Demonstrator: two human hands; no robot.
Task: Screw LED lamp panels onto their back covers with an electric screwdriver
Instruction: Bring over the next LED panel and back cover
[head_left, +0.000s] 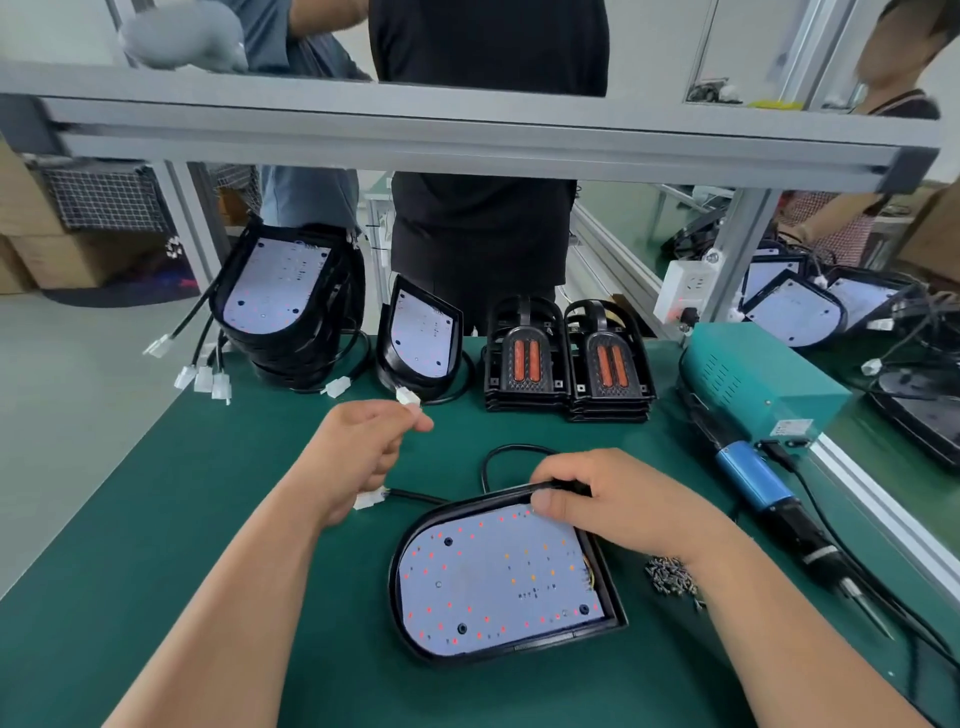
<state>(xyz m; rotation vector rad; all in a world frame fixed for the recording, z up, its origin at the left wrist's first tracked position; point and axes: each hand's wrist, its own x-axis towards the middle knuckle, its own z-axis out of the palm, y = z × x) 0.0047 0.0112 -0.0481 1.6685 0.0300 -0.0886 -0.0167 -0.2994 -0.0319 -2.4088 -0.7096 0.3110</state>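
Head view. The LED panel (498, 577) sits seated inside its black back cover (410, 545), flat on the green desk (156, 545), front and centre. Our right hand (613, 499) grasps the cover's far rim, fingers curled over the edge, thumb pressing on the panel. Our left hand (358, 457) is raised just left of it, fingers curled, thumb and forefinger apparently pinching a white connector (408, 398). A second plug shows under that hand, on the lamp's cable (485, 467).

Progress, as we judge it: the panel is placed. Dark spots mark the fixing points, but we cannot tell holes from driven screws. The electric screwdriver (779, 499) lies unheld at the right, and the loose screws (672, 574) sit beside our right wrist. This unit is between steps.

Surface and room: a stack of panelled lamps (280, 291) leans at the back left, with a single lamp (423, 332) beside it. Two piles of bare covers (524, 358) stand centre back, and a teal power box (763, 379) sits on the right. An aluminium frame (467, 135) crosses overhead. People (483, 52) stand behind it, and more lamps lie on the next bench.
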